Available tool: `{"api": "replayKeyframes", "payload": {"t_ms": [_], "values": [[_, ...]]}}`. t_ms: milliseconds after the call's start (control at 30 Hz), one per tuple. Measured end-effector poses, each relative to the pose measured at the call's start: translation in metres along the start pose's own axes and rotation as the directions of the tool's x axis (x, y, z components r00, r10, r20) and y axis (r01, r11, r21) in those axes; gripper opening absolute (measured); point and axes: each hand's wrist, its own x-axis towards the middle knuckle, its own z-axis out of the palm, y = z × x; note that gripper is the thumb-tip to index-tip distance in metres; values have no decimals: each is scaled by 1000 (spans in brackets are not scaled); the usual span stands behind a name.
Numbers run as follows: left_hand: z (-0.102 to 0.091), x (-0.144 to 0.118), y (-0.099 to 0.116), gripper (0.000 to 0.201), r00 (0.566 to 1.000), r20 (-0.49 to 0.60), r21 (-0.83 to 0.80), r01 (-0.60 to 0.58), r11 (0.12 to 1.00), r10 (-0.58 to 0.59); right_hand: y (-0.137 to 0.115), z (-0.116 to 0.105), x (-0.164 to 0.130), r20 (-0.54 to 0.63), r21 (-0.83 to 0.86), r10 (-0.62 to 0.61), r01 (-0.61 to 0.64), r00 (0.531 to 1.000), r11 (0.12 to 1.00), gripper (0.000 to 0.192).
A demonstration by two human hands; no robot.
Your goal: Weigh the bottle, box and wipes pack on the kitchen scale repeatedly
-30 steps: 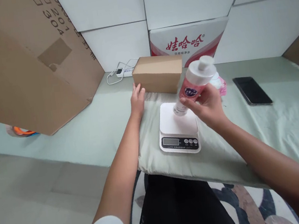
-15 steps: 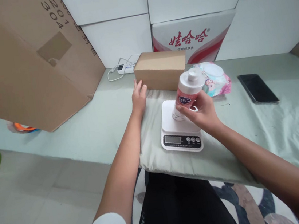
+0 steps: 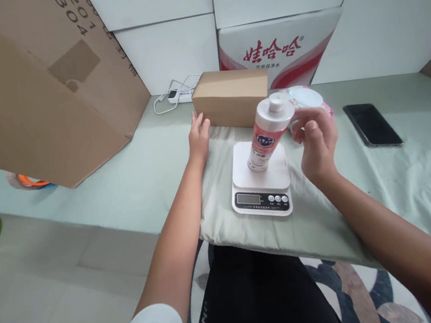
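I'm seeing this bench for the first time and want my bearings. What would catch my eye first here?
First, the pink bottle with a white cap, standing on the white kitchen scale at the centre of the pale green cloth. The right hand hovers open just right of the bottle; the left hand rests against the small brown box behind the scale. A large cardboard box looms at the upper left, and a black phone lies to the right.

You sit in home room, makeshift packing spot: bed sheet (image 3: 398, 158) over low platform, tiled floor (image 3: 57, 288) near left, cardboard boxes (image 3: 31, 85) far left, power strip (image 3: 179, 96) at white wall (image 3: 169, 51).
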Motion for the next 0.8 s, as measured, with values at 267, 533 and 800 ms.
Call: {"api": "replayKeyframes", "payload": {"t_ms": [267, 533, 800], "values": [[-1, -2, 4, 55, 1000, 7, -2, 24, 1000, -24, 1, 5, -8, 198, 17, -86, 84, 976, 996, 33], [-1, -2, 4, 52, 1000, 5, 1, 27, 1000, -27, 2, 9, -12, 309, -26, -58, 70, 949, 997, 64], [0, -2, 2, 52, 1000, 5, 8, 19, 1000, -19, -9, 22, -16, 225, -127, 1, 29, 974, 991, 61]]}}
